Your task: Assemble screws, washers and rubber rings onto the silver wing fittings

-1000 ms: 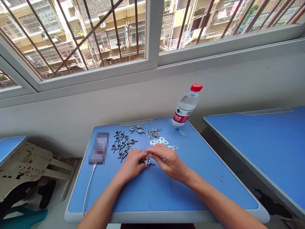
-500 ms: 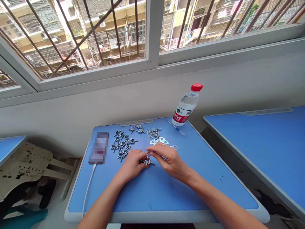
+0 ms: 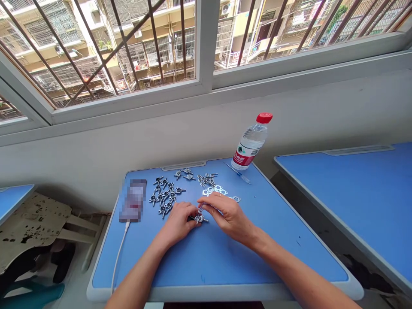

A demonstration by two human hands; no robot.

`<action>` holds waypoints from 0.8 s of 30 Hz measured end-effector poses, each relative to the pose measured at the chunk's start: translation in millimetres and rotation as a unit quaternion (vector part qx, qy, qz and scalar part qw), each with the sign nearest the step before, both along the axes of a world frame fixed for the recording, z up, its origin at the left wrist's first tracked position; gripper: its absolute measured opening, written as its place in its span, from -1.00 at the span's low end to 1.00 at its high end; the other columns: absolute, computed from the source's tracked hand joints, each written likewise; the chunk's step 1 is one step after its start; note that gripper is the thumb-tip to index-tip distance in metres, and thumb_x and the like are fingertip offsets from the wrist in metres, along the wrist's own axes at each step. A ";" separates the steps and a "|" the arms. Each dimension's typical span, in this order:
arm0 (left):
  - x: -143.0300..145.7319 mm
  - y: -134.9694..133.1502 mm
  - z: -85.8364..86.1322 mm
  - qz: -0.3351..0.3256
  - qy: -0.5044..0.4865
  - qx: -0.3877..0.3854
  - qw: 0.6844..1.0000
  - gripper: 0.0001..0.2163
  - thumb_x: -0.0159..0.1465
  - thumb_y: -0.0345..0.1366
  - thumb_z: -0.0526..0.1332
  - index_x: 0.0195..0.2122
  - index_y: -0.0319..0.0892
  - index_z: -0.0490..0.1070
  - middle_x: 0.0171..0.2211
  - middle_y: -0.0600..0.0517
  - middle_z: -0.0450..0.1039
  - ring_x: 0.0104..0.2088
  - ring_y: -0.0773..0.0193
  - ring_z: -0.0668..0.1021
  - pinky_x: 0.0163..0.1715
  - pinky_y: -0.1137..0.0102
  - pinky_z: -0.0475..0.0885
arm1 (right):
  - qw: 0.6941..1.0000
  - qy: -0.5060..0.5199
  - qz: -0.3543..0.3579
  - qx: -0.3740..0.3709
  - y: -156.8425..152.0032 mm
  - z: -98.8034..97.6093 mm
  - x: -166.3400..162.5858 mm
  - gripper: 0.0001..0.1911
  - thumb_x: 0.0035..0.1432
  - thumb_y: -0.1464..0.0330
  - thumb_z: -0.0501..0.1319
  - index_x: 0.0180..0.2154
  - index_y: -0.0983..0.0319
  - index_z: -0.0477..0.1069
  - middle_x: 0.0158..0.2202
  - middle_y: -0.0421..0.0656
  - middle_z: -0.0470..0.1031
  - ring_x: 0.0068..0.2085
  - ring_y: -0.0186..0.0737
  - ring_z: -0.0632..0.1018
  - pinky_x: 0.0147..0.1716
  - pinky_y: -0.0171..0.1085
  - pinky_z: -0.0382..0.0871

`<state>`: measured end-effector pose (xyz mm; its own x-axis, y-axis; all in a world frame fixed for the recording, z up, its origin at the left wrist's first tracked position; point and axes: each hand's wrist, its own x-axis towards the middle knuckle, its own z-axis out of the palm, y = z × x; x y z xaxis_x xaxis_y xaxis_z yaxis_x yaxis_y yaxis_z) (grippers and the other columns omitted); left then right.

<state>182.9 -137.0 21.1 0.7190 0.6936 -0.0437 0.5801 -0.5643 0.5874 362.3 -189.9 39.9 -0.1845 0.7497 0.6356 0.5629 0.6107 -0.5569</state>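
Both my hands meet over the middle of a blue desk point(image 3: 225, 262). My left hand point(image 3: 178, 222) is curled, pinching a small metal part point(image 3: 200, 219) against the desktop. My right hand point(image 3: 227, 214) has its fingers bent over the same metal part from the right, fingertips touching it. Just behind my left hand lies a cluster of several finished dark-and-silver metal pieces point(image 3: 164, 194). Loose wing screws point(image 3: 206, 178) and flat silver plates point(image 3: 217, 189) lie behind my right hand.
A water bottle with a red cap point(image 3: 251, 143) stands at the desk's back right, a thin clear stick point(image 3: 240, 173) before it. A blurred phone point(image 3: 133, 199) with a white cable point(image 3: 118, 253) lies at the left. Another blue desk point(image 3: 360, 193) stands right; a worn chair point(image 3: 35, 223) left.
Nothing has visibly changed apart from tiny finger shifts on the small part; the view nudged slightly.
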 end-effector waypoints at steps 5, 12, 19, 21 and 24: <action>0.0 0.7 -2.2 0.001 -0.006 -0.001 1.000 -0.96 0.25 -0.36 0.30 -0.32 -0.14 0.45 -0.31 0.07 0.50 -0.22 0.20 0.45 -0.17 0.31 0.20 | 1.000 0.003 -0.003 -0.007 -0.1 2.3 -0.4 -0.76 0.33 0.47 0.04 -0.17 0.21 0.47 -0.39 -0.12 0.58 -0.37 -0.18 0.53 -0.36 -0.23 0.45; -0.6 -0.1 -0.1 0.001 -0.009 -0.006 1.000 -0.97 0.25 -0.39 0.29 -0.31 -0.14 0.45 -0.31 0.07 0.49 -0.21 0.21 0.45 -0.16 0.32 0.21 | 1.000 -0.003 -0.022 -0.016 0.0 2.8 -0.2 -0.77 0.34 0.44 0.05 -0.22 0.20 0.48 -0.40 -0.12 0.57 -0.38 -0.18 0.54 -0.38 -0.24 0.45; -0.4 -0.3 -0.1 -0.001 -0.005 -0.006 1.000 -0.97 0.25 -0.37 0.29 -0.30 -0.13 0.46 -0.30 0.06 0.49 -0.21 0.20 0.46 -0.16 0.31 0.22 | 0.999 0.000 -0.034 -0.020 0.1 1.6 0.4 -0.77 0.35 0.42 0.04 -0.22 0.20 0.49 -0.39 -0.11 0.58 -0.37 -0.18 0.56 -0.38 -0.23 0.46; -0.6 -0.1 -0.9 -0.001 -0.008 -0.006 1.000 -0.97 0.25 -0.38 0.29 -0.30 -0.13 0.46 -0.30 0.07 0.49 -0.21 0.21 0.46 -0.16 0.31 0.22 | 0.999 0.000 -0.034 -0.021 -0.1 1.6 0.3 -0.76 0.36 0.41 0.04 -0.22 0.20 0.48 -0.38 -0.11 0.58 -0.37 -0.18 0.56 -0.38 -0.23 0.46; -0.9 0.0 -1.2 0.001 -0.010 -0.005 1.000 -0.97 0.25 -0.39 0.28 -0.31 -0.13 0.45 -0.31 0.08 0.49 -0.21 0.21 0.46 -0.16 0.31 0.21 | 0.999 0.000 -0.031 -0.024 -0.2 1.6 -0.1 -0.76 0.36 0.41 0.04 -0.23 0.20 0.48 -0.38 -0.11 0.58 -0.36 -0.18 0.56 -0.38 -0.24 0.45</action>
<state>182.0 -137.0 20.0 0.7187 0.6944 -0.0356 0.5685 -0.5574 0.6050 362.3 -190.2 41.5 -0.1360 0.7888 0.5994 0.5991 0.5473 -0.5844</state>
